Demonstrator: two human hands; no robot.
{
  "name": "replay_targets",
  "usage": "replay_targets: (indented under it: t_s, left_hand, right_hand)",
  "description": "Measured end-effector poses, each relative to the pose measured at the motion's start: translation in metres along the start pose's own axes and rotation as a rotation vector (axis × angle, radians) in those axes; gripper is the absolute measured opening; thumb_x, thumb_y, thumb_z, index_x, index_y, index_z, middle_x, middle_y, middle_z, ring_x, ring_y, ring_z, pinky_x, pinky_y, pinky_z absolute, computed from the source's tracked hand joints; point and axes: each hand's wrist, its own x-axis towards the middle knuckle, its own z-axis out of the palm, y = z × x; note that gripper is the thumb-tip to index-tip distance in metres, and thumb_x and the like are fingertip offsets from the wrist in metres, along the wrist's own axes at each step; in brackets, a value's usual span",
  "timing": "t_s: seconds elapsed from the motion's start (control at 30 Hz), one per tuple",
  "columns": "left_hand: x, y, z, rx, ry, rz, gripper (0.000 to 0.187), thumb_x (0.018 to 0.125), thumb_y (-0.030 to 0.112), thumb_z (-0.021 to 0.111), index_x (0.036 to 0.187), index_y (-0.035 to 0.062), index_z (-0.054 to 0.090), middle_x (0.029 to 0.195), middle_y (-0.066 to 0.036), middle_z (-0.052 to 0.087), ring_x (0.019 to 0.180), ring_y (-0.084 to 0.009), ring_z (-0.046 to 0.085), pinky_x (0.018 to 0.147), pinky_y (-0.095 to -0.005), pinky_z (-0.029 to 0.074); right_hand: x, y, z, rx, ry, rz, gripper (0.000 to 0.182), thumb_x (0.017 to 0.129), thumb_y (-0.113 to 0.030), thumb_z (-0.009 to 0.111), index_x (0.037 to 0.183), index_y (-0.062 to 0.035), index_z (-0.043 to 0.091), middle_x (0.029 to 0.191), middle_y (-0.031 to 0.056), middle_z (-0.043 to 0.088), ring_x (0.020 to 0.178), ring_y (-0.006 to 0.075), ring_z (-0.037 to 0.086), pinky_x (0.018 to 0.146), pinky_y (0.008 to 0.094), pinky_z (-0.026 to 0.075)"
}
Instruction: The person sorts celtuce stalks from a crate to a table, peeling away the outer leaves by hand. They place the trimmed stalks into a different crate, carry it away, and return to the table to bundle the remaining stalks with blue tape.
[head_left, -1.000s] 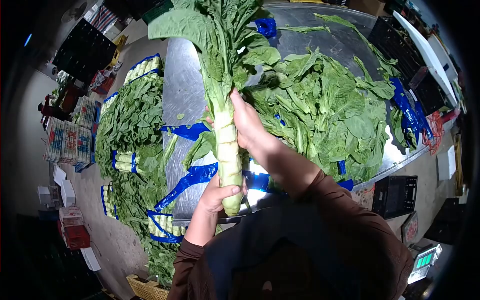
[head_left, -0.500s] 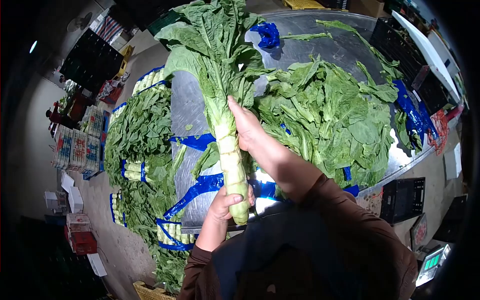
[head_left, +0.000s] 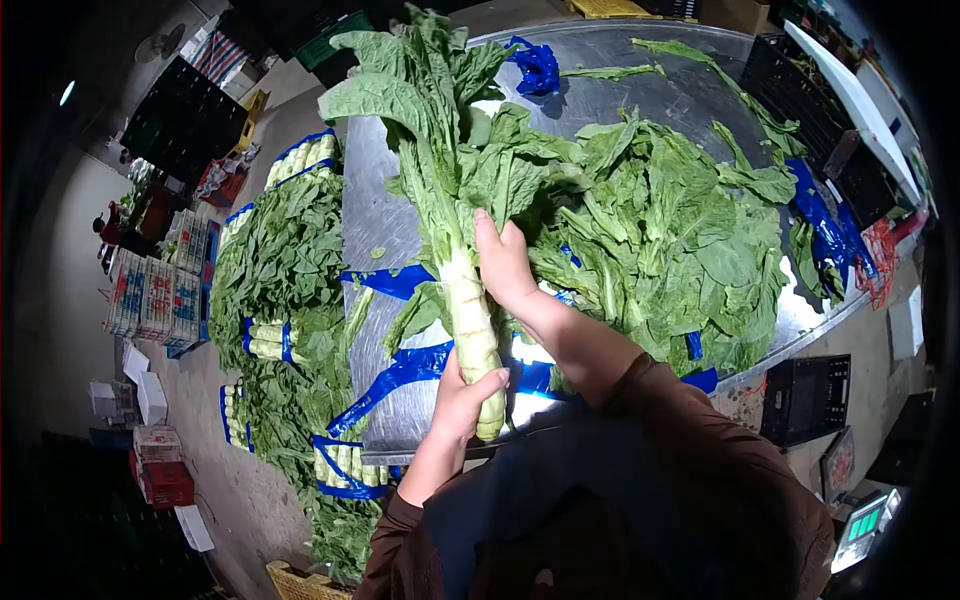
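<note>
A long leafy stalk vegetable (head_left: pixel 468 300) with a pale, ringed stem is held over the metal table (head_left: pixel 385 225), leaves towards the far side. My left hand (head_left: pixel 462 405) is wrapped round the lower stem near its butt end. Higher up, my right hand (head_left: pixel 505 262) touches the stalk's right side where the leaves begin, thumb raised; its other fingers are partly hidden. Right of the stalk lies a big heap of loose green leaves (head_left: pixel 660 230). Blue tape (head_left: pixel 405 372) runs across the table beside and beneath the stalk.
Bundles of stalks bound in blue tape (head_left: pixel 350 465) and leafy greens (head_left: pixel 285 240) are stacked left of the table. A crumpled blue tape wad (head_left: pixel 537 68) lies at the far edge. Black crates (head_left: pixel 805 400), a lit scale (head_left: pixel 865 530) and red-and-white crates (head_left: pixel 155 300) stand around.
The stalk has shifted slightly right and its leaves have spread to the right. My left hand has moved up a little, and my right hand has moved slightly right, with its thumb now more apart.
</note>
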Motion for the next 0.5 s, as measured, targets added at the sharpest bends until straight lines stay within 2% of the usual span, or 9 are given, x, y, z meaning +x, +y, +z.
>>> replay_targets:
  t_s: [0.1,0.17,0.2,0.23,0.27,0.3,0.37,0.4,0.5]
  left_hand:
    - [0.006,-0.003,-0.015,0.382,0.199,0.157,0.057,0.068,0.015,0.076,0.116,0.0008,0.049,0.098,-0.009,0.06,0.083,-0.0193,0.059,0.079,-0.0314,0.047]
    - [0.004,0.008,-0.022,0.66,0.321,0.149,0.058,0.068,0.018,0.077,0.116,0.0015,0.049,0.097,-0.01,0.062,0.086,-0.0189,0.059,0.08,-0.0318,0.047]
    - [0.008,0.001,-0.033,0.641,0.338,0.254,0.059,0.068,0.02,0.077,0.116,0.0015,0.05,0.097,-0.013,0.063,0.088,-0.0212,0.061,0.082,-0.0331,0.047]
    - [0.005,0.005,-0.035,0.706,0.399,0.269,0.059,0.068,0.02,0.077,0.116,0.0014,0.05,0.098,-0.014,0.064,0.089,-0.023,0.062,0.082,-0.0342,0.047]
    - [0.002,0.009,-0.037,0.769,0.459,0.286,0.059,0.068,0.02,0.077,0.116,0.0013,0.05,0.099,-0.015,0.064,0.089,-0.0248,0.063,0.082,-0.0353,0.048]
    - [0.002,0.007,-0.046,0.769,0.478,0.278,0.062,0.068,0.021,0.077,0.12,0.0018,0.049,0.101,-0.018,0.064,0.092,-0.0298,0.064,0.081,-0.0378,0.048]
    - [-0.004,0.012,-0.05,0.921,0.624,0.286,0.067,0.067,0.022,0.078,0.124,0.0026,0.047,0.103,-0.02,0.064,0.094,-0.0334,0.063,0.081,-0.0394,0.049]
    - [-0.005,0.009,-0.055,0.942,0.641,0.343,0.072,0.067,0.023,0.078,0.127,0.0029,0.046,0.104,-0.021,0.063,0.095,-0.0359,0.062,0.081,-0.0407,0.049]
    - [-0.014,0.005,-0.066,1.032,0.682,0.367,0.072,0.066,0.023,0.078,0.127,0.0032,0.046,0.105,-0.021,0.063,0.096,-0.0363,0.062,0.082,-0.0414,0.049]
  right_hand:
    - [-0.024,-0.006,-0.008,0.01,-0.245,0.053,0.03,0.097,-0.026,0.047,0.09,-0.0004,0.06,0.072,0.0028,0.057,0.063,0.0122,0.048,0.059,0.0326,0.041]
    - [-0.041,-0.007,-0.021,0.007,-0.38,0.011,0.029,0.094,-0.024,0.048,0.106,0.0001,0.057,0.091,0.0072,0.061,0.081,0.0153,0.055,0.07,0.0338,0.046]
    - [-0.049,-0.008,-0.028,0.008,-0.446,-0.009,0.032,0.093,-0.023,0.049,0.114,0.0004,0.056,0.101,0.0094,0.063,0.09,0.0168,0.059,0.076,0.0344,0.048]
    - [-0.053,-0.005,-0.036,-0.004,-0.467,-0.069,0.032,0.093,-0.023,0.049,0.116,-0.0014,0.054,0.102,0.0066,0.06,0.091,0.015,0.058,0.076,0.0336,0.048]
    - [-0.039,-0.001,-0.048,0.242,-0.366,0.512,0.028,0.093,-0.028,0.052,0.109,-0.0044,0.054,0.096,0.0022,0.056,0.086,0.0134,0.056,0.075,0.0306,0.048]
    - [-0.028,-0.003,-0.055,0.611,-0.196,0.517,0.026,0.096,-0.031,0.051,0.106,-0.0072,0.052,0.099,0.0053,0.056,0.085,0.0156,0.056,0.07,0.0275,0.048]
    - [-0.005,0.0,-0.069,0.961,-0.191,0.731,0.035,0.095,-0.035,0.054,0.112,-0.0057,0.048,0.106,0.0078,0.057,0.092,0.0178,0.058,0.075,0.028,0.049]
    - [-0.002,0.017,-0.07,0.857,-0.239,0.744,0.049,0.093,-0.034,0.058,0.125,-0.0016,0.04,0.116,0.0094,0.054,0.09,0.0177,0.059,0.074,0.0273,0.049]
    - [-0.024,-0.006,-0.054,0.127,-0.541,0.415,0.069,0.088,-0.019,0.063,0.142,-0.0024,0.023,0.139,0.0135,0.04,0.085,0.0136,0.059,0.072,0.0257,0.048]
